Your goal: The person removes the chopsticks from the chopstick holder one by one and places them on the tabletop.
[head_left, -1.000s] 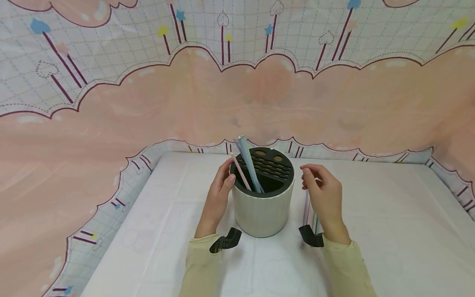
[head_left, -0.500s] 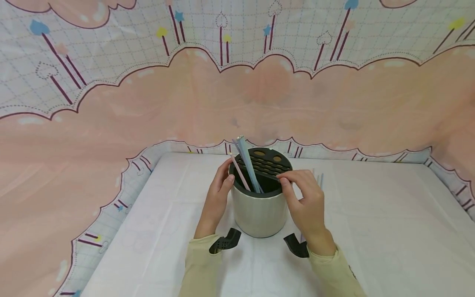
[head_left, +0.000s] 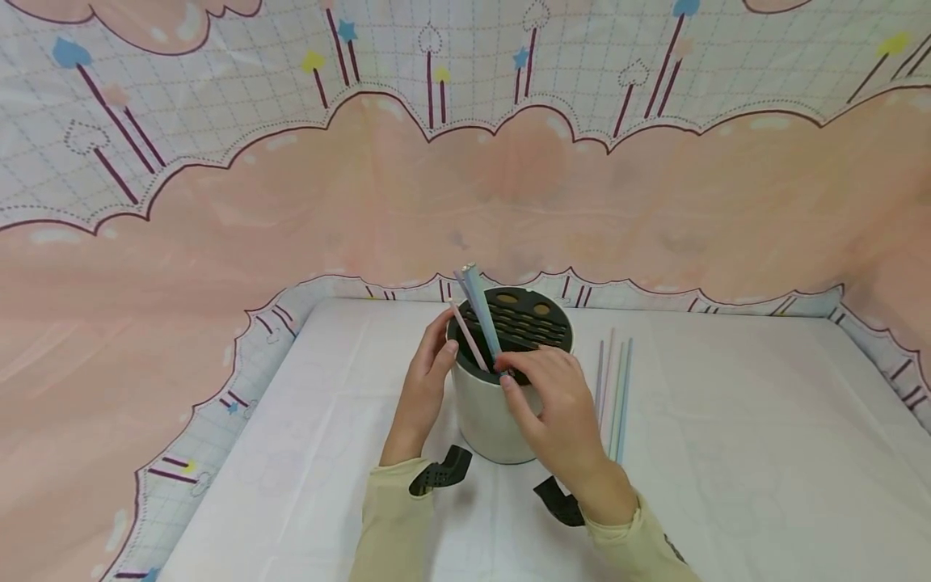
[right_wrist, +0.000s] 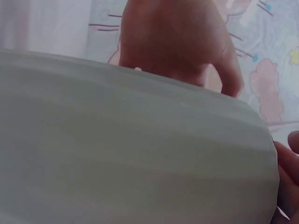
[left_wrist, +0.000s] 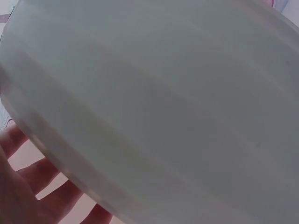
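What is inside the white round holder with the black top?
Inside the holder, a pink stick and some bluish sticks stand tilted in the front compartment. The right hand covers part of that compartment; the sticks' lower ends and the holder's bottom cannot be seen.

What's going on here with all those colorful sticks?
A person's left hand holds the side of a white holder. Their right hand reaches over its rim, by the blue sticks inside; whether it's pinching anything is hard to see. A pink stick leans in there too, and more thin sticks lie on the table.
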{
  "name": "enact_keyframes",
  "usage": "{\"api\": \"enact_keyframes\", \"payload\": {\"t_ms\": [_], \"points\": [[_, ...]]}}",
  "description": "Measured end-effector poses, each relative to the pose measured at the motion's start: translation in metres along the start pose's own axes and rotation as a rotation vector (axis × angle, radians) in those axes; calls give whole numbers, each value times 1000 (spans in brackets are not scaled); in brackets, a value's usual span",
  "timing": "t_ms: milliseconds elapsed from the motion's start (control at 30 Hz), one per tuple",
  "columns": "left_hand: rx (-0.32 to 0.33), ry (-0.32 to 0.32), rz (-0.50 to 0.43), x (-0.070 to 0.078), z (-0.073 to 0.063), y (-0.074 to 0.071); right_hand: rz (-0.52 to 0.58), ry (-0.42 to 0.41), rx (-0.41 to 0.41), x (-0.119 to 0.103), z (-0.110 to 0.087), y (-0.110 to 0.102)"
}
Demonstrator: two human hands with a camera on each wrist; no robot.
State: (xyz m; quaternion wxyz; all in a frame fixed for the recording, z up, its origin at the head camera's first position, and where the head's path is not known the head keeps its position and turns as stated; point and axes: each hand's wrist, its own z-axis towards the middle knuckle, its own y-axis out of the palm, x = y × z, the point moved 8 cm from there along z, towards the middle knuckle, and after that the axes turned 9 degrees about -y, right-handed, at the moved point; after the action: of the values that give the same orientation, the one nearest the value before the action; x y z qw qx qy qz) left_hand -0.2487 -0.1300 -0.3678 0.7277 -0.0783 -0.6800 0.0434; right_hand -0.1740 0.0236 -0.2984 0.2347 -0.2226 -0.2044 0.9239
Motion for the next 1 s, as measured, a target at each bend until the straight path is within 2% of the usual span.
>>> {"api": "enact_keyframes", "payload": {"t_ms": [133,267,600,900,1000], "points": [[-11,-1,-3,11,-6,1,-82,-9,-71,-3,0,7],[-15,26,-9,22,-11,2,-140,-29,-111,-4,-1,11],[-22,68,-22,4,-2,1,-132,-45,-164,-5,-3,12],[-26,56,-21,1,-2,2,-72,12,-148,1,-4,8],[-27,56,-23,1,-2,3,-46,46,-112,4,-4,5]]}}
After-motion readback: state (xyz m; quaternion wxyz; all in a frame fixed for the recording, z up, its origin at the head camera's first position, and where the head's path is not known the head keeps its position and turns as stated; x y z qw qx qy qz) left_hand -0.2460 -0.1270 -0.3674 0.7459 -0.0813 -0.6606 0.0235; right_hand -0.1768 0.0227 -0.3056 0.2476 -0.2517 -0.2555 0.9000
